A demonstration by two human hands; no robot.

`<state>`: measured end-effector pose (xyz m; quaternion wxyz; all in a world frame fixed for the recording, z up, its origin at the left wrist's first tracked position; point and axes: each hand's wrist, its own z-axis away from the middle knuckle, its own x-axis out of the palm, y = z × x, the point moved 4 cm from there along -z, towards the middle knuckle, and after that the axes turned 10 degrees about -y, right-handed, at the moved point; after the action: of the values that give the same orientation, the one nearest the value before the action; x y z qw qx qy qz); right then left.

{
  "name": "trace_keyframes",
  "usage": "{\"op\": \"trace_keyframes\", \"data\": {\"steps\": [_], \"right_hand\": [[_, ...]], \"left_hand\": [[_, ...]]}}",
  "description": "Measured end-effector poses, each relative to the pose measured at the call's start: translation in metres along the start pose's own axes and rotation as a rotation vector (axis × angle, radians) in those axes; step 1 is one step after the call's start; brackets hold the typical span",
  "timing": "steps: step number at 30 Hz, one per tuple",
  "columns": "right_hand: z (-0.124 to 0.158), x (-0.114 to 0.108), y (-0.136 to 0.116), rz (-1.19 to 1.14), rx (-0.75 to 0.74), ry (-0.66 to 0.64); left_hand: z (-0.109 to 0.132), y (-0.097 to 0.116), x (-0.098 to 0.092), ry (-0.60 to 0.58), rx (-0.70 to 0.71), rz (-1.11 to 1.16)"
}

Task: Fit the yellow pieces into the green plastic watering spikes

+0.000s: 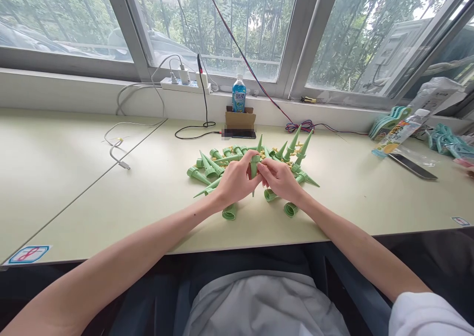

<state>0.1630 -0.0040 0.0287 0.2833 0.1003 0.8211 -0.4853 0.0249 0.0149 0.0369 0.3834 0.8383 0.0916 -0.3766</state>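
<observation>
While the left hand (237, 180) clamps a green spike (254, 164), point down, at the centre of the frame, the right hand (280, 180) curls just beside it; whether it grips anything, I cannot tell. Other spikes (200, 176) surround both hands on the pale table (351, 202).

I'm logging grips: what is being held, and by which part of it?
A green spike, point down, held near its wide upper end by the left hand; whether the right hand grips it too is unclear.
</observation>
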Motion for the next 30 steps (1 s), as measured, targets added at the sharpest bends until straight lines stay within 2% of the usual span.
{"op": "trace_keyframes", "data": {"steps": [13, 30], "right_hand": [[0.0003, 0.0013, 0.0042, 0.077, 0.038, -0.063], [-0.0001, 0.0005, 0.005, 0.024, -0.006, -0.021]], "left_hand": [[-0.0005, 0.0001, 0.0031, -0.113, -0.01, 0.001], [-0.0008, 0.001, 0.001, -0.082, 0.032, 0.035]]}}
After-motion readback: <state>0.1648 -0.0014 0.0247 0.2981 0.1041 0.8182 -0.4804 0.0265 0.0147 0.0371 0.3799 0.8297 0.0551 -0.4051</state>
